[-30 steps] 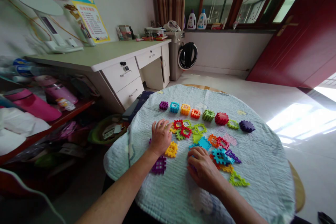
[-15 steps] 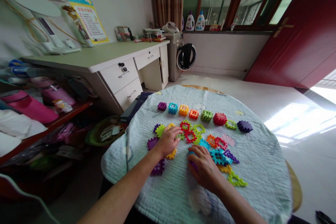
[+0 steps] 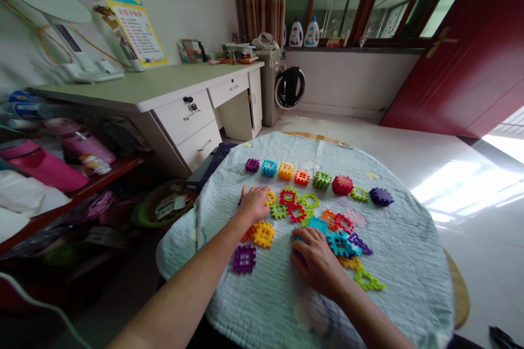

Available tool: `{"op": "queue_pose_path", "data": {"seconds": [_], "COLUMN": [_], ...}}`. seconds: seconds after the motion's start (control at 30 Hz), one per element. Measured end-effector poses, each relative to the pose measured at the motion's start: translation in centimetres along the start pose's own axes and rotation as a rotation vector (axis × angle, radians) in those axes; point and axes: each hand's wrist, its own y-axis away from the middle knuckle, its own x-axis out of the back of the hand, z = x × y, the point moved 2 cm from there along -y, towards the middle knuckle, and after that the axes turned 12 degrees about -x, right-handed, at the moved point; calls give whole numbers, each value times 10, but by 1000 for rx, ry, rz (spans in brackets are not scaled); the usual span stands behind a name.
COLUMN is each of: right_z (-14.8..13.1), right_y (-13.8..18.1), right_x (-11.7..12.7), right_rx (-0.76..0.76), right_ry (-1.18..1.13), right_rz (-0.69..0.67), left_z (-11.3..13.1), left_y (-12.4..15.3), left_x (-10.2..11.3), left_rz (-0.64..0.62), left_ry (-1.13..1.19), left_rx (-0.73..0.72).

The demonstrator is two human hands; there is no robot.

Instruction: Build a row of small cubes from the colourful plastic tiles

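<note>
My left hand (image 3: 254, 204) is palm down over the flat interlocking pieces at the table's left, covering some of them; its fingertips are hidden. Beside it lie a yellow piece (image 3: 263, 234), a green piece (image 3: 279, 210) and a purple square piece (image 3: 244, 259). My right hand (image 3: 314, 256) rests low over the cloth, fingers curled round a blue and purple interlocking piece (image 3: 301, 257), mostly covered. Just right of that hand lie a blue window piece (image 3: 343, 244) and a lime triangular piece (image 3: 369, 280). Red frame pieces (image 3: 296, 212) lie between the hands, farther back.
Small assembled cubes stand in a row along the back, from a purple one (image 3: 252, 164) through a red one (image 3: 342, 185) to a dark purple block (image 3: 381, 197). A pale blue cloth (image 3: 401, 262) covers the round table. A desk (image 3: 176, 84) stands at back left.
My left hand has shifted left, uncovering the green and yellow pieces and covering the lime and purple pieces at the left. My right hand stays almost where it was.
</note>
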Motion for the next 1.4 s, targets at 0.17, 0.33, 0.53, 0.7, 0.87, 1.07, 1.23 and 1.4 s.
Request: {"op": "queue_pose_path", "data": {"seconds": [0.17, 0.33, 0.53, 0.7, 0.87, 1.07, 1.23, 1.4], "right_z": [0, 0, 0, 1, 0, 3, 3, 4], "right_y": [0, 0, 0, -1, -2, -2, -2, 0], "right_x": [1, 1, 0, -1, 0, -1, 0, -1], "right_rx": [5, 0, -7, -4, -5, -3, -5, -2], "right_ry": [-4, -3, 11, 1, -11, -13, -21, -28], "right_rz": [-2, -13, -18, -16, -15, -26, -25, -21], "left_z": [-2, -19, -38, -28, -6, -5, -10, -10], "left_y": [5, 29, 44, 40, 15, -18, -21, -19], "left_x": [1, 4, 1, 7, 5, -1, 5, 11], "left_rz": [5, -31, 31, 98, -7, -152, -156, -196], "left_ry": [45, 33, 0, -103, -82, -82, -150, -208], "left_rx": [-68, -93, -97, -18, -83, -82, -191, -284]}}
